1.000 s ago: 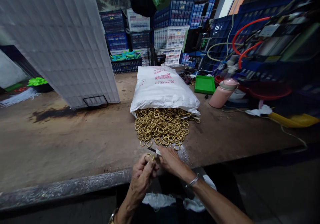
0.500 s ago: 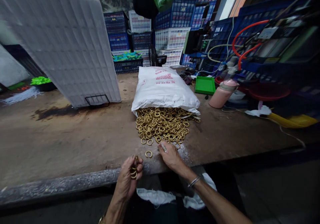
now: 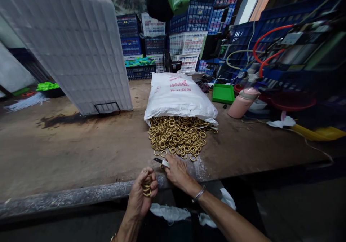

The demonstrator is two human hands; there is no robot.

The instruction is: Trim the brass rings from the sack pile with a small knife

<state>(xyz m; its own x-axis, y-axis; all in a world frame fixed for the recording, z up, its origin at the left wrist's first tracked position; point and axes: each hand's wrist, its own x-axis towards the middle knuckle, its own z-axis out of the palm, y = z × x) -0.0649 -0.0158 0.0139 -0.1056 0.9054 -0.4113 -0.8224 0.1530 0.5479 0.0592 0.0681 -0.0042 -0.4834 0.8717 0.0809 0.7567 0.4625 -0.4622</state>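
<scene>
My left hand [image 3: 142, 189] is curled around several brass-coloured rings [image 3: 146, 188] just over the table's front edge. To its right, my right hand [image 3: 177, 170] grips a small knife [image 3: 161, 162] with a dark blade and a pale handle; the blade points left. One loose ring lies partly hidden beneath the knife and fingers. Beyond both hands, a heap of brass-coloured rings [image 3: 177, 135] spills from the mouth of a white sack [image 3: 180, 99] with red print, which lies flat on the table.
On the wooden table [image 3: 89, 152], a tall pale ribbed panel [image 3: 81, 51] stands at left. A green tray [image 3: 223, 93], a pink bottle [image 3: 242, 103] and a machine with red hoses [image 3: 259, 51] are on the right. Stacked crates [image 3: 187, 43] fill the back.
My right hand has moved left and the knife blade now shows, over the loose ring that lay in plain sight. My left hand stays closed on its rings, almost in place.
</scene>
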